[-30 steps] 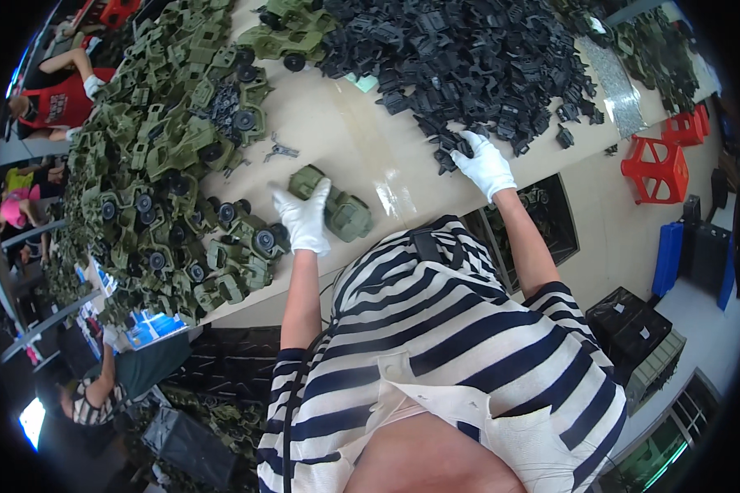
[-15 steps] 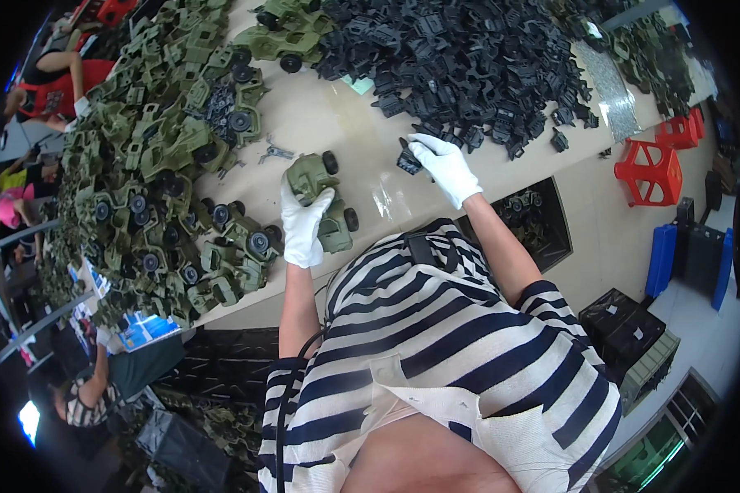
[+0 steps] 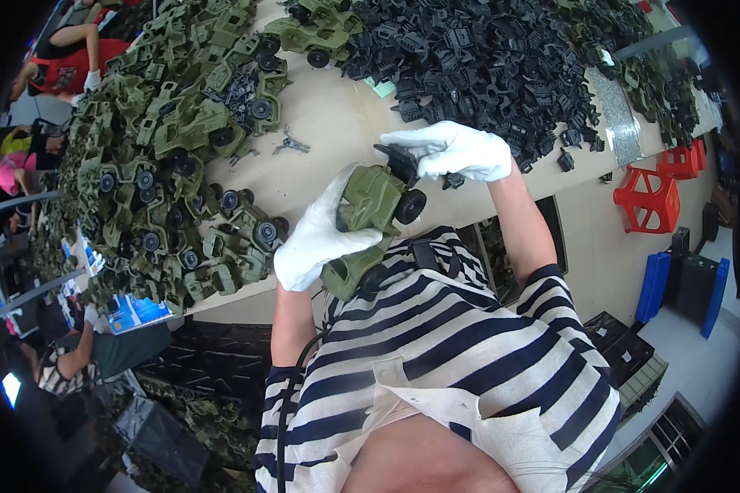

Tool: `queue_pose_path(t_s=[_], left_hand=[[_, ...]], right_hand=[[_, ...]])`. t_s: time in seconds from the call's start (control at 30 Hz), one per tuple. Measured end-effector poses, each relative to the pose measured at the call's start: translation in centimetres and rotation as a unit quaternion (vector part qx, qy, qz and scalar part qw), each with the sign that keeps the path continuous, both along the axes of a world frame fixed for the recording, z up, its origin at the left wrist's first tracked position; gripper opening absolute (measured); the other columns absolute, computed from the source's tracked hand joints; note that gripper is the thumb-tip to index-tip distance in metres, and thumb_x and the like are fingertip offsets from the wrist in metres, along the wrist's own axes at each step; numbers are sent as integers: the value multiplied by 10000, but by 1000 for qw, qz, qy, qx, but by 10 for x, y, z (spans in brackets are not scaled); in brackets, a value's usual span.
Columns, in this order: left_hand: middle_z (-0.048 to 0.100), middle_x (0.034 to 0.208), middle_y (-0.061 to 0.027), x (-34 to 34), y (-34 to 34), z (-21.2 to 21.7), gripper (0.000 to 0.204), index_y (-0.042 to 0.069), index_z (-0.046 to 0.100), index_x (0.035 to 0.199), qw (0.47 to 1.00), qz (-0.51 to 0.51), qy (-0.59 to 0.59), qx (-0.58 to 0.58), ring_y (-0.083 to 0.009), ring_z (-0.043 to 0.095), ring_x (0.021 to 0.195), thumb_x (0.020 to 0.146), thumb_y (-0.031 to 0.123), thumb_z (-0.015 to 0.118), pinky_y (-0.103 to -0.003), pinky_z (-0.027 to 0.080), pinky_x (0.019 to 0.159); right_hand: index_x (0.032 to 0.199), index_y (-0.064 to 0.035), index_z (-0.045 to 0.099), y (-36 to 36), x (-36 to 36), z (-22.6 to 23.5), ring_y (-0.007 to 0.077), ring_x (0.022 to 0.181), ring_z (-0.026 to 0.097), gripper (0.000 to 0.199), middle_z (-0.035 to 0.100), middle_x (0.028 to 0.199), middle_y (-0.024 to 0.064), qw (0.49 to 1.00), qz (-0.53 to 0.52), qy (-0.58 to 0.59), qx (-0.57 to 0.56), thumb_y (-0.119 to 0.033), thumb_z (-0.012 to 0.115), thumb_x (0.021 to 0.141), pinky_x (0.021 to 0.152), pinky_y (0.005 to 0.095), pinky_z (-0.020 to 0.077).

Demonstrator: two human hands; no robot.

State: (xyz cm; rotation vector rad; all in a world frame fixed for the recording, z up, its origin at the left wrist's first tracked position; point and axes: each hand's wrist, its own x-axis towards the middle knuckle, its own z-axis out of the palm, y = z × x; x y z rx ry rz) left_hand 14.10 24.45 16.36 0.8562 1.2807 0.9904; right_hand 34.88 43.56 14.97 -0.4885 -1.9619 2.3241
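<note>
My left hand point(image 3: 316, 238), in a white glove, grips a green toy jeep point(image 3: 374, 197) with black wheels, raised close to my striped shirt. My right hand point(image 3: 464, 152), also gloved, pinches a small black plastic part point(image 3: 400, 164) at the jeep's far end. The part meets the jeep's body there; whether it is seated cannot be seen. A heap of similar black parts point(image 3: 477, 66) lies just beyond my right hand. Left of my left hand, several green jeeps and bodies are piled in a large green heap point(image 3: 173, 148).
Loose grey bits point(image 3: 290, 145) lie on the pale table point(image 3: 321, 107). Red stools point(image 3: 649, 197) and blue-edged black bins point(image 3: 682, 287) stand on the floor at right. Another person's gloved hand point(image 3: 92, 80) is at the far left, and another worker sits lower left.
My left hand has lifted the jeep from the table and tilted it. My right hand has brought the black part left against the jeep's end. The view has shifted slightly.
</note>
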Motion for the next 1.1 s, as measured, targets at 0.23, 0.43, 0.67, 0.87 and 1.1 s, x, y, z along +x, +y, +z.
queue_pose_path(t_s=[0.23,0.43,0.67,0.87,1.1], left_hand=[[584,1294,-132,11,4,11,910,-13,347,1476,999,26,-41,-23,-177,567,1166,707,62,826,-299,454,983],[618,1219,-108,18,4,8,846,-6,387,1453,999,42,-21,-16,-152,605,1063,730,95,814,-294,485,921],[625,1229,-115,23,9,16,801,12,436,1420,999,43,-10,-10,-177,615,1055,735,169,820,-307,477,936],[618,1270,-152,23,8,10,816,8,446,1411,998,44,41,-7,-211,594,1150,728,234,831,-312,442,994],[617,1267,-154,24,11,12,798,-9,457,1394,998,40,39,-11,-204,589,1149,734,237,831,-307,432,1009]], right_hand=[[1427,-35,481,-21,-4,-5,199,1180,541,540,593,1332,155,994,-50,11,96,-269,592,954,1037,325,391],[1419,19,465,-39,4,-25,155,1184,527,523,577,1347,120,988,-132,45,-65,-274,555,995,1059,292,371],[1363,62,506,-46,-1,-42,163,1176,542,498,585,1326,122,959,-178,92,-202,-288,539,1011,1053,312,391],[1274,27,598,-50,-11,-46,149,1055,569,439,634,1163,73,952,-274,44,-129,-319,542,1010,962,290,430],[1081,6,690,-52,-25,-39,93,855,543,438,649,947,32,915,-382,-13,-128,-399,540,1006,812,240,443]])
